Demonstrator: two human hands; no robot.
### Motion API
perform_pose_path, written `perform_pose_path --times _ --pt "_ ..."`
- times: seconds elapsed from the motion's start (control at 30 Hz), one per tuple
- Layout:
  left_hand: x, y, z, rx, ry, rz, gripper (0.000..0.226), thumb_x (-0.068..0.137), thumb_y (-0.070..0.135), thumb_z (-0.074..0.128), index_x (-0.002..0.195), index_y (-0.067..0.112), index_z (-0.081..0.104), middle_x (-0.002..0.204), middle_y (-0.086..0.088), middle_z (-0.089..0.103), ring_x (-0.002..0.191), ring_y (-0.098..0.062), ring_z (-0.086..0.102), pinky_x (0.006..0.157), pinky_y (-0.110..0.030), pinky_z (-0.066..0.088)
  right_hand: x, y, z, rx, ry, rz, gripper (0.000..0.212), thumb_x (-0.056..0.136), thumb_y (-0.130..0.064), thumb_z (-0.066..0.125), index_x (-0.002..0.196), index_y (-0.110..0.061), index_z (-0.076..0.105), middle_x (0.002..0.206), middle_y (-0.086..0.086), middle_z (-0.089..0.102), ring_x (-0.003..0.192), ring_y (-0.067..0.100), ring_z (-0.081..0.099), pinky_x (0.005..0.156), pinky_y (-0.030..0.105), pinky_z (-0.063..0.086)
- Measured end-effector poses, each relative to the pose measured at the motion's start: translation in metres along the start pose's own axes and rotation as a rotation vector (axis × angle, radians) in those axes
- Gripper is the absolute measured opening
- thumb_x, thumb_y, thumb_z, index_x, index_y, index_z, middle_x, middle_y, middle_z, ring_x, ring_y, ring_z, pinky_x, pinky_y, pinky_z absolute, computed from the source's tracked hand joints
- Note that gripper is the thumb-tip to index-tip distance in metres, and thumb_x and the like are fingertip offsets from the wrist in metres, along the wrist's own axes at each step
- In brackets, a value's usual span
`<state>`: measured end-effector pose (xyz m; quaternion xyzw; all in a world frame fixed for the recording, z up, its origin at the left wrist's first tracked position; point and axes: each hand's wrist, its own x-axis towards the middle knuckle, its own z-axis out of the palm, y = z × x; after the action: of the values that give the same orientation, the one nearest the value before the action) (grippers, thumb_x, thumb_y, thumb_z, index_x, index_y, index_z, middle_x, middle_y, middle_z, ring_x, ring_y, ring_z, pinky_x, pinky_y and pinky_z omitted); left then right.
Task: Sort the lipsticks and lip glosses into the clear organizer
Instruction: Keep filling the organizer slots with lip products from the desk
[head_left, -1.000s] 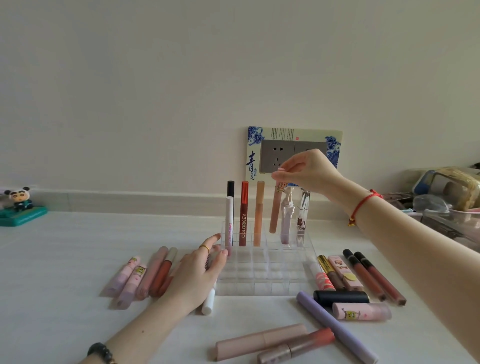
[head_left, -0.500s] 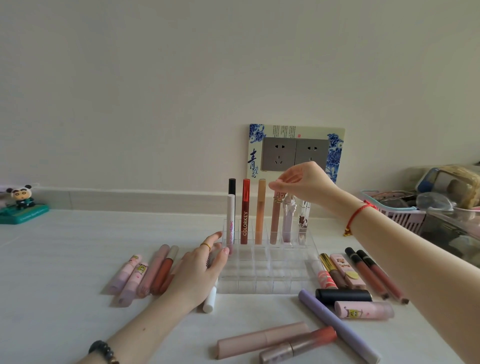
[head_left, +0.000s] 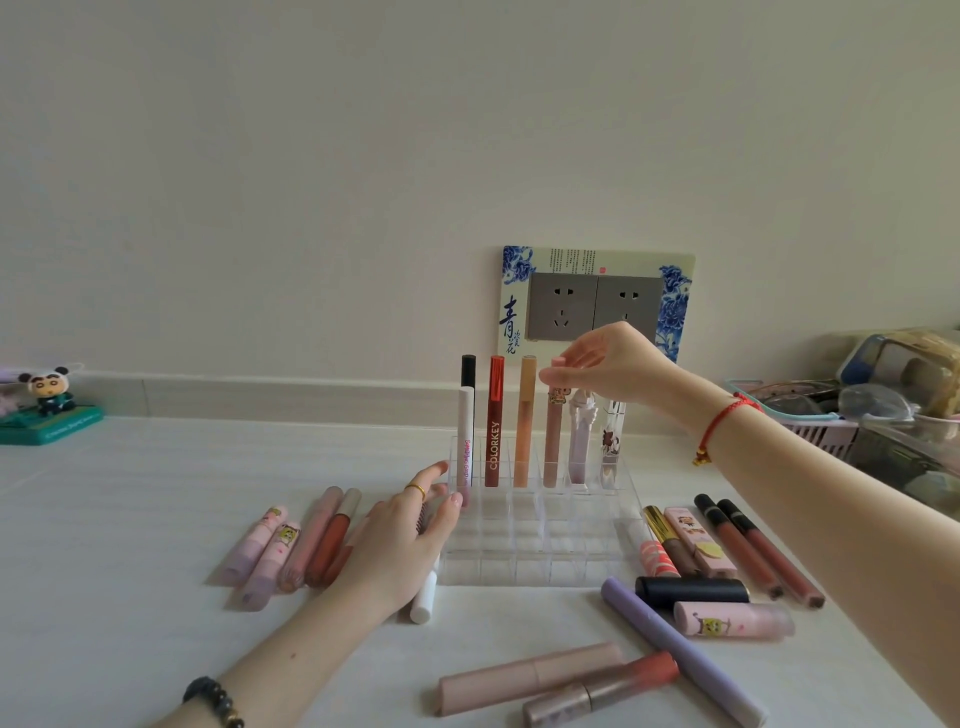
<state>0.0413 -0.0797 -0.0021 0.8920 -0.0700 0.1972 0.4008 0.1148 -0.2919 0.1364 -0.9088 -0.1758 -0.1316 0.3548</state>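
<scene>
My right hand (head_left: 608, 366) pinches the pink gloss (head_left: 551, 447) cap; the tube stands upright in the clear organizer (head_left: 540, 566) far row, right of the red COLORKEY tube (head_left: 493, 431). Left hand (head_left: 400, 545) fingers loosely spread at its left wall.

Panda figurine (head_left: 48, 387) far left on white counter (head_left: 130, 493); double wall socket (head_left: 595, 307) with blue-floral frame; pink basket (head_left: 810, 434) far right.

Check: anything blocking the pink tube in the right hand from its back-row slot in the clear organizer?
Nothing visible. The tall pink plastic tube, held at its cap by the right hand, already stands in its cell of the clear acrylic organizer, with the orange tube and pale lilac tube in neighbouring cells.
</scene>
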Motion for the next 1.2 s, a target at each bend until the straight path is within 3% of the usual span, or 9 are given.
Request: perform_pose_path --times 0.8,1.0,1.2 --pt "0.001 -0.005 0.002 -0.012 0.007 0.009 0.043 0.091 0.041 0.044 0.133 0.033 0.040 0.125 0.004 0.060 0.114 -0.012 0.054 0.094 -0.026 0.040 0.001 0.002 0.000 0.003 -0.005 -0.010 0.033 0.073 -0.041 0.069 0.093 -0.015 0.066 0.080 -0.006 0.066 0.074 0.003 0.061 0.057 0.012 0.042" --pt "0.002 -0.006 0.003 -0.016 0.001 0.009 0.043 0.091 0.042 0.043 0.133 0.034 0.039 0.123 0.005 0.061 0.110 -0.013 0.057 0.096 -0.036 0.043 0.000 0.005 -0.002 -0.003 0.001 -0.028 0.033 0.072 -0.042 0.069 0.094 -0.017 0.066 0.084 -0.006 0.067 0.074 0.000 0.060 0.055 0.010 0.040" --pt "0.001 -0.002 0.001 -0.013 0.011 0.034 0.045 0.092 0.039 0.043 0.135 0.028 0.038 0.126 0.003 0.058 0.113 -0.014 0.056 0.093 -0.027 0.041 -0.014 -0.004 -0.018 -0.023 0.127 -0.079 0.049 0.072 -0.040 0.069 0.113 -0.017 0.056 0.103 -0.001 0.060 0.088 0.011 0.057 0.074 0.019 0.044"
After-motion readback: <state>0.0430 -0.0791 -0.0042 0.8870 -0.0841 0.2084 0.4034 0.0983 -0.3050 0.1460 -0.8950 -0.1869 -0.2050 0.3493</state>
